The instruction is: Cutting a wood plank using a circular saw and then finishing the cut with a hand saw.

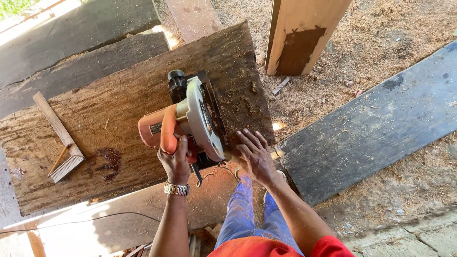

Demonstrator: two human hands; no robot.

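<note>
1. Square (59,143) lies flat on board (119,109), at the saw's 9 o'clock, well apart from it.
2. Left hand (175,162), metal watch (176,189) on wrist: fingers clamped on orange handle of saw (190,121).
3. Saw sits on the board near its right end; grey guard faces right, black knob at 12 o'clock.
4. Right hand (256,154), at the saw's 4 o'clock: fingers apart, pressed flat on the board's right corner, just beside the guard.
5. Dark plank (376,128) at 3 o'clock on sawdust floor (381,38); post (300,38) at 1 o'clock.
</note>
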